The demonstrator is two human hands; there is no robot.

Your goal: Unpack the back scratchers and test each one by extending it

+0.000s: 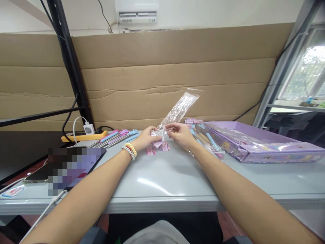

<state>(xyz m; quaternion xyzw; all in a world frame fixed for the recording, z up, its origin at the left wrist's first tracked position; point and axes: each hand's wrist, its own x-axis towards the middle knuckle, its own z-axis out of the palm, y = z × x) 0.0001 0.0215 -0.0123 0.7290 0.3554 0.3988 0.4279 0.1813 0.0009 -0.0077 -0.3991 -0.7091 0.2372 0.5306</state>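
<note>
One floppy clear bag (pixel 183 103) looked easy to fumble
Left hand (pixel 145 138) pinched a pinkish card (pixel 157 142), right hand (pixel 180 135) pinched the bag above the table (pixel 200 183); one slack pinch could've dropped either.

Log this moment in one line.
left hand: holds clear bag; right hand: touches clear bag; on table: small pink cards, purple box

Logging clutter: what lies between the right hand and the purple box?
In the head view, bagged sticks lie between the right hand and the purple box.
</note>
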